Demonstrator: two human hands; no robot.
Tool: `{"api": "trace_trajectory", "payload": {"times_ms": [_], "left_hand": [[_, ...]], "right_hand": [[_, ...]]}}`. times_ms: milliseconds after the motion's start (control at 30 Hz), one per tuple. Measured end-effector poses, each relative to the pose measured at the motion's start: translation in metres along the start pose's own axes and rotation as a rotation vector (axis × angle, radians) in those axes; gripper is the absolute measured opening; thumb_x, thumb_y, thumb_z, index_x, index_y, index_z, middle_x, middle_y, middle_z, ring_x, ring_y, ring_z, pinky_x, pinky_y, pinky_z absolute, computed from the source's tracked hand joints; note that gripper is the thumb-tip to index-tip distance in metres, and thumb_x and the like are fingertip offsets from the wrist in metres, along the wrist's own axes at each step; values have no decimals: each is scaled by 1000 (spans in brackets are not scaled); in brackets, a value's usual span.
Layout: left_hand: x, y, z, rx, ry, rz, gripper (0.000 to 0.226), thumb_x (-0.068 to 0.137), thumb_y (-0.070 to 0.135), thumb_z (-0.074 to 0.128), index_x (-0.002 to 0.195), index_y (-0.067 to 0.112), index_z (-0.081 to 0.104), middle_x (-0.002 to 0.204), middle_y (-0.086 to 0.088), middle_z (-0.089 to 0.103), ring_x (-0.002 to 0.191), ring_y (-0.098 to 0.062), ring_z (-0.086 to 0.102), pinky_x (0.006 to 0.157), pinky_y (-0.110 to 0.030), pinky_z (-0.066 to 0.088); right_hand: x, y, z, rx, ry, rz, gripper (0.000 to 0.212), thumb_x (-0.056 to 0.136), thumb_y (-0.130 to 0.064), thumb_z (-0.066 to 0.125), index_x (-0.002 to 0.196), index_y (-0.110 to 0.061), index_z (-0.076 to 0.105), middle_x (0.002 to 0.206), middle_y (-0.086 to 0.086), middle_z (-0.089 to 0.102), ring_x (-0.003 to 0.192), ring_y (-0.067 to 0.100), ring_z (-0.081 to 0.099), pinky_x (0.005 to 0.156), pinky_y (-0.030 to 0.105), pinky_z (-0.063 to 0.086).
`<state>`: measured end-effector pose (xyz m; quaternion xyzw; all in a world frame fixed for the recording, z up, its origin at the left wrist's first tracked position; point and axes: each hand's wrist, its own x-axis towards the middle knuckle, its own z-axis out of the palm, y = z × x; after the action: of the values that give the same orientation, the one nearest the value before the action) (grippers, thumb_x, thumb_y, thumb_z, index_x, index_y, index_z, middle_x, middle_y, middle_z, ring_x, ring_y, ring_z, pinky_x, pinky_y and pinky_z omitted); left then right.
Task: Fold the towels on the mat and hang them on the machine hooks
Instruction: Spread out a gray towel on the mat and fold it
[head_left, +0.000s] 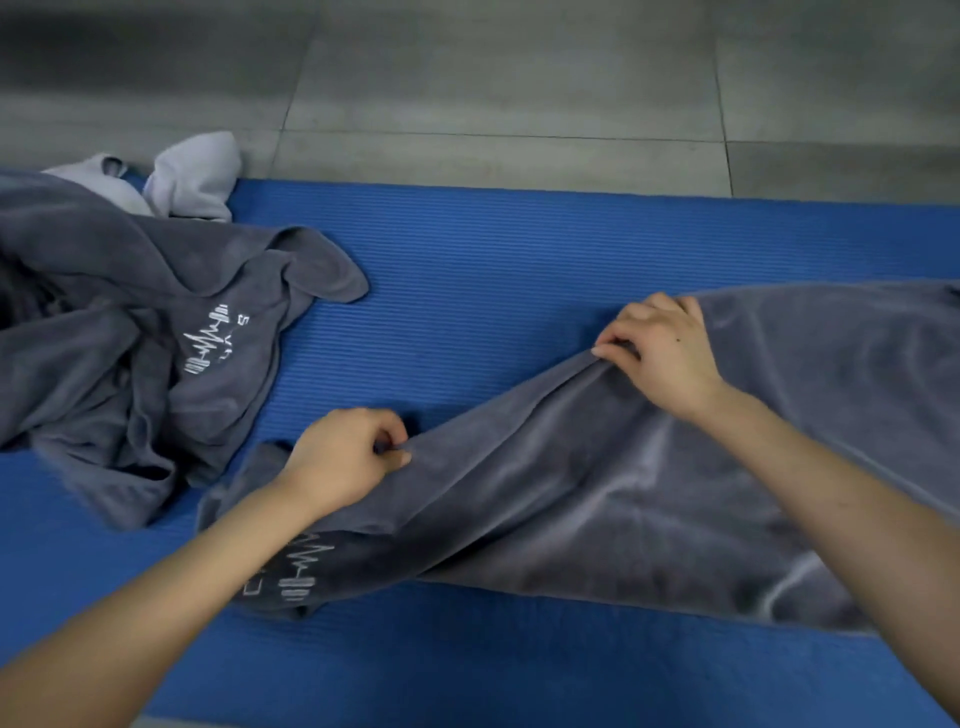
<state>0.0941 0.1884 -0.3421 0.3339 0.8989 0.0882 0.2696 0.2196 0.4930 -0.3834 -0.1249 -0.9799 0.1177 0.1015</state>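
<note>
From the head camera, a dark grey plush towel (597, 493) lies stretched across a ribbed blue foam mat (493, 270), running from the lower middle out past the right edge. A white embroidered barbell-and-pulse logo shows on its near left corner. The left hand (345, 460) pinches a raised fold of this towel, thumb and fingers curled on the cloth. The right hand (660, 348) grasps the towel's far edge with curled fingers, lifting a ridge of fabric that runs between the two hands.

On the left of the mat, well apart from the hands, a second dark grey towel (135, 332) with the same white logo lies crumpled in a heap. Behind it, a pale grey cloth (192, 174) is bunched at the mat's far edge, partly over the grey tiled floor (493, 88).
</note>
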Motion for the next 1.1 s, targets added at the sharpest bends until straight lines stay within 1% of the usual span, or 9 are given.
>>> {"api": "trace_trajectory", "payload": {"times_ms": [100,200,400,500,600,733,833,967,1100], "left_hand": [[20,-4,-32,-103,172,-18,18,81,23,69,72,31,55,72,4,65,76,-21,63,73,-33,48],[58,-3,-68,-77,416,-43,6,84,21,66,88,17,67,87,-5,69,88,-26,63,78,-35,47],[126,-13,-80,68,541,-119,29,88,27,60,114,16,61,113,-13,63,108,-35,54,91,-40,39],[106,-18,-66,204,610,-89,33,84,24,65,116,15,62,111,-15,62,105,-39,53,89,-46,37],[59,-16,-37,331,700,186,17,76,18,71,93,13,70,89,-10,64,82,-35,57,75,-42,40],[-9,-3,11,336,461,607,18,83,33,57,77,21,69,78,-1,60,74,-24,50,66,-34,32],[-38,16,46,406,200,790,22,83,42,54,76,25,67,76,5,58,74,-17,48,67,-31,32],[-43,36,72,519,17,751,30,64,48,78,80,25,68,75,7,59,70,-16,57,66,-28,44],[-35,53,73,531,30,706,28,51,31,88,63,24,64,61,7,55,56,-15,54,54,-21,43]], "right_hand": [[12,2,-18,16,83,51,28,83,-41,53,75,-21,71,75,-4,66,78,24,55,75,28,19],[53,-1,-28,-15,151,121,22,86,-35,60,83,-17,72,85,4,68,87,30,55,81,35,25],[111,-5,-4,-168,-10,380,27,94,-33,51,108,-18,67,111,10,63,108,32,49,93,40,27],[88,-14,0,-217,13,317,31,92,-33,53,116,-18,64,113,11,63,106,34,51,95,44,27],[23,-37,-9,-129,163,120,22,85,-32,56,92,-19,71,90,4,67,83,31,57,80,40,32],[-101,-67,-14,-26,79,-100,26,87,-34,55,71,-20,69,71,-1,60,66,26,55,67,36,33],[-173,-74,-8,-72,-39,-213,31,88,-38,51,73,-18,69,71,0,60,64,25,56,68,34,35],[-214,-57,-7,-219,-80,-77,35,80,-37,47,93,-15,71,88,4,66,80,28,60,76,37,36],[-218,-35,-5,-222,-24,-48,24,74,-19,54,96,-16,64,86,4,64,79,24,50,71,32,34]]}}
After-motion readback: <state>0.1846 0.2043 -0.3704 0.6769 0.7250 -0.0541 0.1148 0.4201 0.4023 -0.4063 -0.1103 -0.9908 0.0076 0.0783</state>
